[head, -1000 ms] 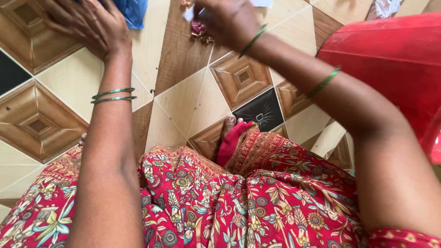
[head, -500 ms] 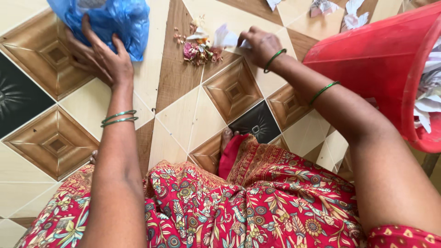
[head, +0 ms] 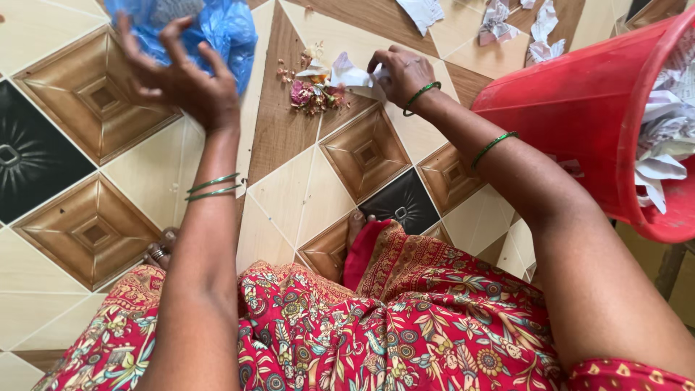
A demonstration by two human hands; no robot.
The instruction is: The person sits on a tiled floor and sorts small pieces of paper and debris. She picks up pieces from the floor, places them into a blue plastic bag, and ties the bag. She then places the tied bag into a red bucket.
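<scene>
The person's left hand [head: 184,83] hovers with fingers spread wide, holding nothing, just over the crumpled blue plastic bag [head: 210,29] near the far edge of the patterned tile floor [head: 304,181]. The right hand [head: 400,72] has its fingers pinched narrow on a white paper scrap [head: 347,72], touching the small pile of litter [head: 315,90]. A red bucket [head: 594,108] of crumpled paper stands at the right. Gathering would go best with the scrap kept flat and low, sweeping the loose bits together so none scatter.

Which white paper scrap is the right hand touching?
The scrap beside the small litter pile, pinched by the right hand. The other crumpled scraps lie apart, untouched.
</scene>
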